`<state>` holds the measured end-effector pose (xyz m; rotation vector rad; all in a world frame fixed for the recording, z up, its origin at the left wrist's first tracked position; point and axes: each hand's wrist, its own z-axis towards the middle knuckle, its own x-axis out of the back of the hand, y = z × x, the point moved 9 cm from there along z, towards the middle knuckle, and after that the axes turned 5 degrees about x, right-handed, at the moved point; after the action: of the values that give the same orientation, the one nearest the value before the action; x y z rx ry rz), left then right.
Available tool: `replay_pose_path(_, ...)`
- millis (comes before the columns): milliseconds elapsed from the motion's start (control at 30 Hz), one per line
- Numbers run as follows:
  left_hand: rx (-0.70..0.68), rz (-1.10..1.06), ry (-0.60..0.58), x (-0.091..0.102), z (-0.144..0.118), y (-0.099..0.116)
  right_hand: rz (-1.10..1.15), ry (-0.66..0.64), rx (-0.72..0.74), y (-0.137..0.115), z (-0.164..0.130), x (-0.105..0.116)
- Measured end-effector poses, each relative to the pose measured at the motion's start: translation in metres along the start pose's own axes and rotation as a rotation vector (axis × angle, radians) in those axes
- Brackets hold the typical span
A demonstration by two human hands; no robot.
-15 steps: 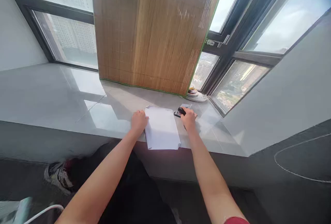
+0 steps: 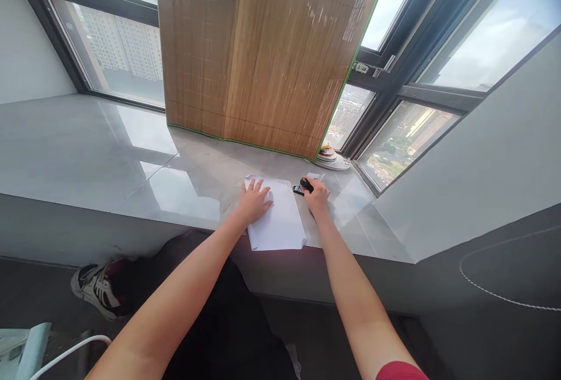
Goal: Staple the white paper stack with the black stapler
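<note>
A stack of white paper [image 2: 280, 222] lies on the window sill, its near edge reaching past the sill's front. My left hand [image 2: 254, 200] rests on its upper left part, fingers spread and palm down. Just right of the paper, my right hand [image 2: 317, 193] is closed around a black stapler [image 2: 305, 185], whose jaws point left toward the paper's right edge. Beneath the stapler's jaws I cannot make out whether paper is between them. A small pale item [image 2: 314, 176] lies just behind my right hand, partly hidden.
A brown bamboo blind [image 2: 267, 58] hangs at the back of the sill [image 2: 131, 178]. A small stack of dishes [image 2: 332, 159] stands at the back right corner. A white cable [image 2: 72, 356] is at lower left, and a thin cord [image 2: 495, 293] loops at right.
My left hand has moved right from the paper's left edge onto its top, and its fingers have spread. The right hand stays on the stapler, nearly in place.
</note>
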<state>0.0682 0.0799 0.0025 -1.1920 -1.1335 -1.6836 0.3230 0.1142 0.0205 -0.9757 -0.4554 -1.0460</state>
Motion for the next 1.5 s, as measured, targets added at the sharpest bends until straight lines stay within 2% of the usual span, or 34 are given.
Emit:
replay_pose_path(100, -0.200, -0.010, -0.116, -0.008, -0.004, 0.023, 0.007, -0.020, 0.037, -0.002, 0.000, -0.002)
replay_pose_path(233, -0.284, -0.068, -0.215, -0.007, -0.007, 0.017, -0.009, -0.069, 0.037, 0.000, 0.005, -0.004)
replay_pose_path(367, -0.292, -0.109, -0.176, 0.007, -0.006, 0.008, -0.008, -0.205, 0.120, -0.001, 0.019, -0.009)
replay_pose_path(433, -0.281, -0.083, -0.140, 0.013, 0.000, 0.013, 0.055, -0.266, 0.182, -0.002, 0.024, -0.011)
replay_pose_path(533, -0.304, -0.058, -0.118, 0.015, 0.015, 0.034, 0.162, -0.237, 0.234, -0.003, 0.025, -0.007)
replay_pose_path(667, -0.340, -0.085, -0.232, -0.004, 0.037, 0.058, 0.144, -0.166, 0.282, -0.008, 0.016, -0.001)
replay_pose_path(800, -0.413, -0.094, -0.278, -0.020, 0.045, 0.062, 0.126, -0.153, 0.279, -0.011, 0.012, 0.000)
replay_pose_path(967, -0.502, -0.122, -0.275, -0.024, 0.045, 0.060, 0.148, -0.157, 0.272, -0.012, 0.016, -0.001)
replay_pose_path(1167, -0.457, -0.212, -0.226, -0.022, 0.056, 0.043, 0.103, -0.176, 0.239, -0.013, 0.018, -0.003)
replay_pose_path(1267, -0.301, -0.249, -0.165, -0.018, 0.069, 0.027, 0.095, -0.190, 0.234, -0.014, 0.018, -0.003)
replay_pose_path(1333, -0.233, -0.208, -0.169, -0.018, 0.074, 0.023, 0.095, -0.188, 0.231, -0.014, 0.018, -0.002)
replay_pose_path(1500, -0.302, -0.195, -0.137, -0.012, 0.072, 0.032, 0.102, -0.173, 0.243, -0.013, 0.018, -0.001)
